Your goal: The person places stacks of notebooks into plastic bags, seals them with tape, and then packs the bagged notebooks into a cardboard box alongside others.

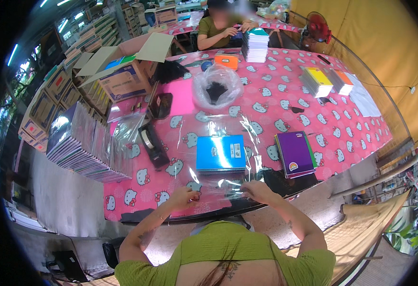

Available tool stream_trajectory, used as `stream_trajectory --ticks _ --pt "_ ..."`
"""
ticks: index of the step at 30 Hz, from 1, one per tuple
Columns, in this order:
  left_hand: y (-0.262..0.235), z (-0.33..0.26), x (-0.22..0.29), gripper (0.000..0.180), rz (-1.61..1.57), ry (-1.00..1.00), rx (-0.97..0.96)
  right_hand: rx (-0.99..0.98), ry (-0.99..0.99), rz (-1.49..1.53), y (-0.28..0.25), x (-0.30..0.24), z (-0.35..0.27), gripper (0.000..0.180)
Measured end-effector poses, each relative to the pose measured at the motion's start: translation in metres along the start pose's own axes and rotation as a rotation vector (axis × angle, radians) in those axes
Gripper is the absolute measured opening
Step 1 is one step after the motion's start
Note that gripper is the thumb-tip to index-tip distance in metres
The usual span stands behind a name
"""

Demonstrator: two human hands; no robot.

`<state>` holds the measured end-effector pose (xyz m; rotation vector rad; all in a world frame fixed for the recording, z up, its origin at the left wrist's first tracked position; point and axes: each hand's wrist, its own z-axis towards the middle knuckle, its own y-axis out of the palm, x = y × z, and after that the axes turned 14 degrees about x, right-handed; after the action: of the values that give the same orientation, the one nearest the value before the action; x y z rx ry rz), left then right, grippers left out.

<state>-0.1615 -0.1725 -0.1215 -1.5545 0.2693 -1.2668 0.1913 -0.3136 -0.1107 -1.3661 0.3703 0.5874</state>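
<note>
A blue spiral notebook (220, 153) lies flat on a sheet of clear plastic film (180, 164) in front of me. The film spreads past the notebook on every side and shines with creases. At its near edge, left of the notebook, my left hand (185, 197) is closed with the fingertips pinching the film. My right hand (259, 190) pinches the same edge below the notebook's right corner. To the right sits a small pile of notebooks with a purple one (295, 153) on top and a green one under it. A black tape dispenser (153, 145) stands to the left.
Wrapped notebooks (87, 150) are stacked at the left, near an opened carton (123, 78). A clear plastic bag (217, 87) sits mid-table. Yellow (317, 81) and orange notebook piles (341, 82) lie far right. Across the table, a person handles a tall notebook stack (255, 46).
</note>
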Motion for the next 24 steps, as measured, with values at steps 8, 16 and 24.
stream_trajectory --ticks 8,16,24 --pt "0.0 -0.003 0.009 0.022 -0.045 0.02 0.081 -0.046 0.046 -0.018 -0.001 0.008 0.0 0.019" --pt "-0.003 -0.007 0.018 0.019 0.052 0.097 0.113 0.015 -0.041 -0.034 -0.005 0.002 0.0 0.014" --pt "0.009 -0.01 0.012 0.022 0.062 -0.067 0.182 -0.038 -0.083 -0.066 -0.005 -0.001 0.0 0.02"
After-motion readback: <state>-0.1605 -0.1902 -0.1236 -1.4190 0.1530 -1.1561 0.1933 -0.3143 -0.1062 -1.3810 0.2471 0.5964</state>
